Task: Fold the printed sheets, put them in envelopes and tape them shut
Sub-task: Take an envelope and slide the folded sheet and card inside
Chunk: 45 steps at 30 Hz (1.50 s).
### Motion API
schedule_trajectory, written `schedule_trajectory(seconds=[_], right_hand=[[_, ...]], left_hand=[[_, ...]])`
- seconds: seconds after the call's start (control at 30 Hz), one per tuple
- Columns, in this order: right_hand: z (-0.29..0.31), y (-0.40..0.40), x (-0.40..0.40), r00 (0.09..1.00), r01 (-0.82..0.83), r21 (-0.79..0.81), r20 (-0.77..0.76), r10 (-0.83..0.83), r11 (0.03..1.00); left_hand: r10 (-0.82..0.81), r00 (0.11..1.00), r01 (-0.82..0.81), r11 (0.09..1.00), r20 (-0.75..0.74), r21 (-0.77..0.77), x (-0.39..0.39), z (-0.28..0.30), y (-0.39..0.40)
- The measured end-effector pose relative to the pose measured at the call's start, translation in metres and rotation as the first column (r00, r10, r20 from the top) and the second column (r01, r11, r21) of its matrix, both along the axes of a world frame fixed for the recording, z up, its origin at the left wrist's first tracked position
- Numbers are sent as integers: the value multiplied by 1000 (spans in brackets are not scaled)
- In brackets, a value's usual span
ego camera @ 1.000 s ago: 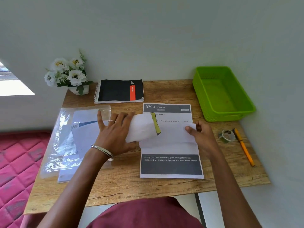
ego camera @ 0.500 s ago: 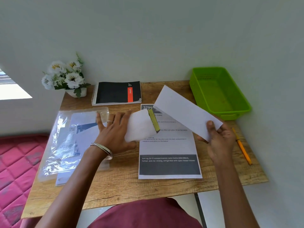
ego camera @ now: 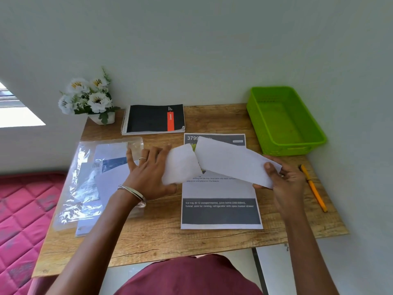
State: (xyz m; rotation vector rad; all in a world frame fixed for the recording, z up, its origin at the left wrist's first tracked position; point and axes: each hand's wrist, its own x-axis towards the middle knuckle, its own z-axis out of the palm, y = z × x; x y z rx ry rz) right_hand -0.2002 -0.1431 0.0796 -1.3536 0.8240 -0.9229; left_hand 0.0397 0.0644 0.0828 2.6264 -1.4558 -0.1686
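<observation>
The left hand [ego camera: 148, 173] holds a white envelope [ego camera: 180, 165]; the right hand [ego camera: 285, 182] pinches a folded sheet [ego camera: 231, 160] touching its mouth, above the table [ego camera: 191, 241].

The printed sheet [ego camera: 220, 209] reads "3799" and "Ice tray (6-12 compartments)".

Around the notebook [ego camera: 154, 118]: one flower pot [ego camera: 103, 118], one green basket [ego camera: 285, 122], one pen [ego camera: 313, 188], one envelope [ego camera: 181, 165], two printed sheets [ego camera: 220, 199], one plastic sleeve [ego camera: 89, 179].

Grainy matt wood on the table [ego camera: 161, 241], glossy crinkled clear plastic on the sleeve [ego camera: 74, 188] at left, matt white paper for the folded sheet [ego camera: 231, 161], shiny green plastic basket [ego camera: 285, 143] far right.
</observation>
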Motion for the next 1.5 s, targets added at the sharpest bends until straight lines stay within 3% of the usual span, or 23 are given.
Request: schedule_trajectory(seconds=[0.2,0.53,0.6,0.77,0.83,1.03,1.2,1.37,1.5], right_hand=[[0,-6,-8,992,-75,-5,-105,74,997],[13,-14,2,973,-167,-44,-166,158,985],[14,-7,11,984,-129,-23,-123,125,991],[5,23,31,985,154,-29,-81,-156,988],[-1,32,37,983,171,-28,-58,-172,985],[-2,50,43,997,-65,-45,-49,62,997],[-12,60,47,966,-231,-126,-148,212,965],[-7,71,50,952,-207,-39,-238,192,978],[-3,69,49,892,-377,64,-243,380,924]], left_hand=[[-44,996,45,999,82,-17,-6,-4,2],[-164,984,166,986,67,-20,-24,0,-1],[-173,983,174,985,58,-14,-28,0,-4],[-144,989,145,989,29,-35,-36,1,-5],[-138,990,139,989,23,-49,-38,2,-5],[-140,990,139,986,-1,-91,-42,1,-7],[-146,989,146,985,7,-92,-47,5,-11],[-168,985,170,981,29,-88,-49,5,-13],[-189,981,191,979,32,-75,-51,5,-15]])
